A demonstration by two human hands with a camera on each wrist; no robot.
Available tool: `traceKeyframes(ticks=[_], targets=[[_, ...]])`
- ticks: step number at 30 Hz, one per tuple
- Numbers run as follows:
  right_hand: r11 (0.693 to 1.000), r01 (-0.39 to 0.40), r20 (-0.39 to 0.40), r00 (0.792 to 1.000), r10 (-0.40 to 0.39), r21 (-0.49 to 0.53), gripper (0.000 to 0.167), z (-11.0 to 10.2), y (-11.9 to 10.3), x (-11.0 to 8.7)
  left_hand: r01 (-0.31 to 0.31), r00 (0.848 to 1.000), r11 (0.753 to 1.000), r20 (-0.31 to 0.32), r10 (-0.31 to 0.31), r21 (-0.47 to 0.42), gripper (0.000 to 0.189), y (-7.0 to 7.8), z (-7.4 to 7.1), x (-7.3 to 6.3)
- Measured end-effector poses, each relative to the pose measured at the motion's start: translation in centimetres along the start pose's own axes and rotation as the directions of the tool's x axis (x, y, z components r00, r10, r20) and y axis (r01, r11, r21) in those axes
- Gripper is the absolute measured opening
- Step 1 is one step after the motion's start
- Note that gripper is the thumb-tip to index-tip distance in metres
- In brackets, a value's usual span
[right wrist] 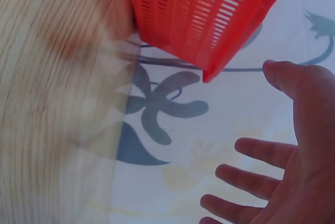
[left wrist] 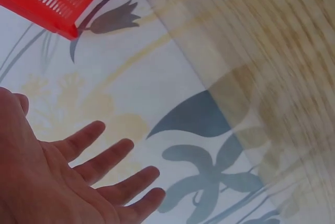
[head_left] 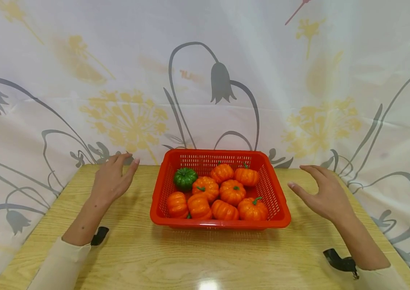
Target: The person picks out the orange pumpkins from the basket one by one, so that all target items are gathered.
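Observation:
A red plastic basket (head_left: pixel 220 224) with slotted walls stands on the wooden table. In it lie several small orange pumpkins (head_left: pixel 232 192) and one green pumpkin (head_left: pixel 185 179), which is at the back left. My left hand (head_left: pixel 112 179) hovers to the left of the basket, fingers spread and apart from it. On the other side my right hand (head_left: pixel 326 195) is held in the air, its fingers also spread, with a gap to the basket's right rim. Both wrist views show the palms bare, with the left fingers (left wrist: pixel 107 161) and right fingers (right wrist: pixel 251 182) extended.
Behind the table (head_left: pixel 128 257) hangs a pale cloth (head_left: pixel 205 121) printed with grey and yellow flowers; it also runs along both sides. A black strap piece (head_left: pixel 99 236) shows beside the left wrist, and another black piece (head_left: pixel 339 261) beside the right.

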State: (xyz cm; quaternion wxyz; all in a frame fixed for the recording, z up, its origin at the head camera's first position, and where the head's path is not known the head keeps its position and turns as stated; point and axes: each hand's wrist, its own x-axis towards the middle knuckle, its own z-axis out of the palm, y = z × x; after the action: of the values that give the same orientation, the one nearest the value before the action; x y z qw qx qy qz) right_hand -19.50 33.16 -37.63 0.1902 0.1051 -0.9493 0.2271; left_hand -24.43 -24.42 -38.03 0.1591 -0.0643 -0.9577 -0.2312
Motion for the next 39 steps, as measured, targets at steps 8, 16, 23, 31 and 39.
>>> traceKeyframes(ticks=[8, 16, 23, 31, 39], targets=[[1.0, 0.025, 0.006, 1.0, -0.026, 0.019, 0.064, 0.0, -1.0, -0.1, -0.017, 1.0, 0.998, -0.009, 0.016, -0.068, 0.071, 1.0, -0.2, 0.0], [0.998, 0.057, 0.006, 0.998, -0.057, 0.036, 0.061, -0.2, -2.4, -0.3, 0.007, 1.0, 0.992, 0.02, -0.005, -0.125, 0.071, 1.7, 0.1, -0.2], [0.995, 0.094, 0.028, 0.995, -0.095, 0.044, 0.062, -0.2, -3.9, -0.5, 0.026, 0.997, 0.978, 0.07, -0.012, -0.206, 0.071, 2.7, 0.3, -0.4], [0.986, 0.149, 0.031, 0.988, -0.151, 0.08, 0.063, -0.2, -5.0, -0.5, 0.052, 0.993, 0.964, 0.114, -0.023, -0.26, 0.069, 3.9, 1.1, -0.2], [0.974, 0.208, 0.05, 0.976, -0.213, 0.088, 0.06, 0.2, -6.4, -0.1, 0.071, 0.987, 0.956, 0.156, -0.027, -0.284, 0.066, 5.0, 2.2, 0.3]])
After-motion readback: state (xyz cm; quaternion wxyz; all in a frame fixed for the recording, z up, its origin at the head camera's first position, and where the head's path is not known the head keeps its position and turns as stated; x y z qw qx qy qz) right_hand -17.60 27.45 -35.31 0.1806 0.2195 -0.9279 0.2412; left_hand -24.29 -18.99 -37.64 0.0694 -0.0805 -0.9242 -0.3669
